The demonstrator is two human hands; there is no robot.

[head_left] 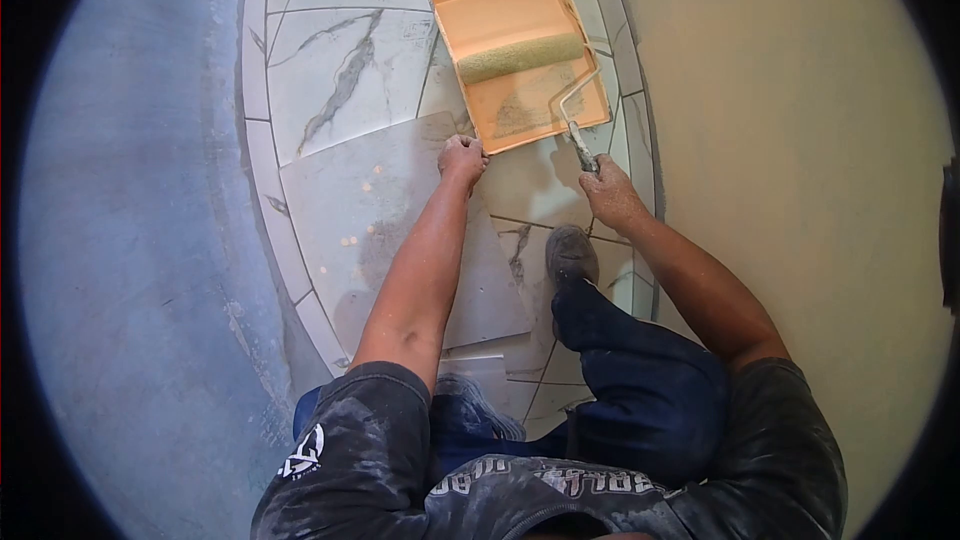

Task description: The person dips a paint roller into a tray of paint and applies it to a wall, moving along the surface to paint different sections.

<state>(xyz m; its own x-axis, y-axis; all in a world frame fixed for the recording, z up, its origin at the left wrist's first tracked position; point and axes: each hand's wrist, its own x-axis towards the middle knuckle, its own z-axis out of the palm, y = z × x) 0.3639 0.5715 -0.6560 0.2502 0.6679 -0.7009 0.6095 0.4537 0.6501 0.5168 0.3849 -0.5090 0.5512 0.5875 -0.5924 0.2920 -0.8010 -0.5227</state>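
Observation:
A paint roller with a fuzzy yellowish sleeve lies across a tray coated in peach-orange paint. My right hand is wrapped round the roller's paint-stained handle, just off the tray's near right corner. At the near left corner of the tray is my left hand, its fingers curled at the tray's edge; whether they grip it is hard to make out. A grey flat sheet with several pale drops lies under my left forearm.
White marbled tiles cover the floor. A blue wall rises on the left and a beige wall on the right. My shoe is on the floor below the tray, and another shoe is nearer my body.

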